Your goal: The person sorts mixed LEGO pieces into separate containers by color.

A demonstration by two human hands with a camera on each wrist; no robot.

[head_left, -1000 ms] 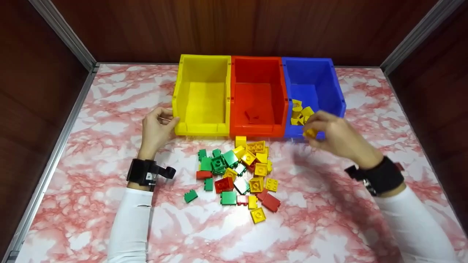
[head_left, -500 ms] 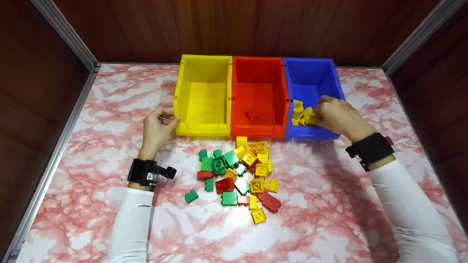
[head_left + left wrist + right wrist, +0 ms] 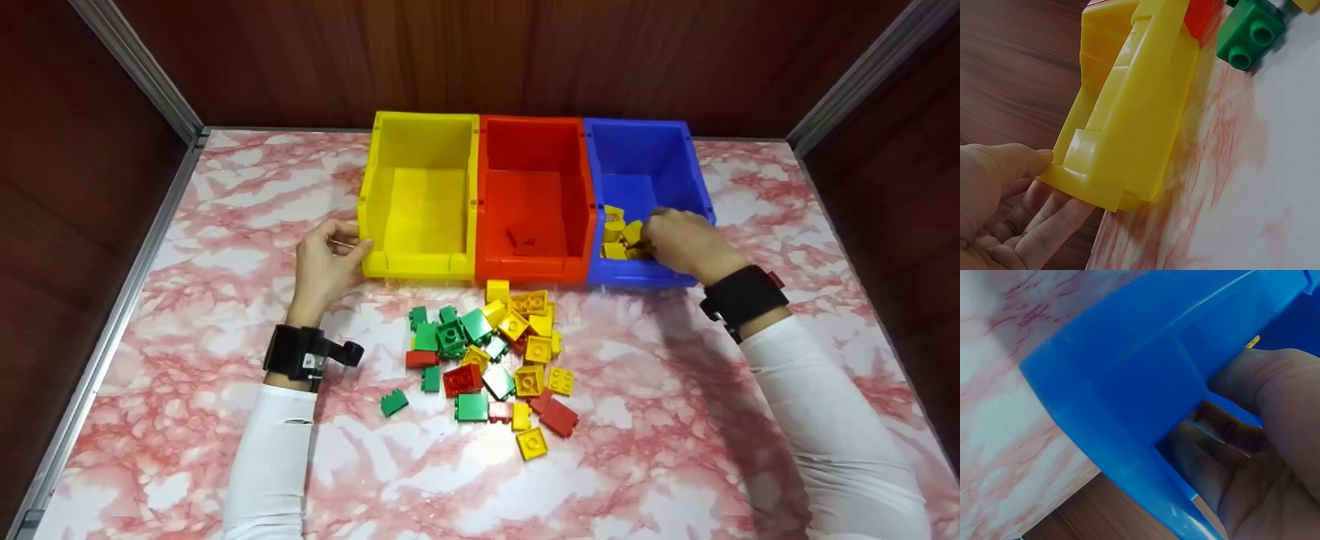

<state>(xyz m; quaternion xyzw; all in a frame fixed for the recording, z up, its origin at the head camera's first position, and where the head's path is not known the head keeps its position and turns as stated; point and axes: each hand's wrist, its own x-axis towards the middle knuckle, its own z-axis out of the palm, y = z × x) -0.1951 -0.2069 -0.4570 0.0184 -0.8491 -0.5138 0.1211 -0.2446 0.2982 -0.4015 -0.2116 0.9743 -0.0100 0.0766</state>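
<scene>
My left hand (image 3: 324, 262) is at the front left corner of the yellow bin (image 3: 420, 266), thumb and fingers pinching its edge. The left wrist view shows the thumb (image 3: 1022, 160) at that edge and the fingers curled beneath. My right hand (image 3: 686, 240) reaches over the front of the blue bin (image 3: 645, 274), fingers down among several yellow toy bricks (image 3: 615, 251). In the right wrist view the bin's front wall (image 3: 1123, 388) hides the fingertips, so I cannot tell whether they hold a brick.
A red bin (image 3: 532, 268) with small red pieces (image 3: 519, 240) stands between the other two. In front lies a loose pile of green bricks (image 3: 472, 407), yellow bricks (image 3: 532, 443) and red bricks (image 3: 559, 418). Dark wood panels (image 3: 480, 60) enclose the marbled table (image 3: 420, 480).
My right hand has carried a yellow brick over the front edge into the blue bin, and the bricks there have shifted. My left hand has kept its place on the yellow bin.
</scene>
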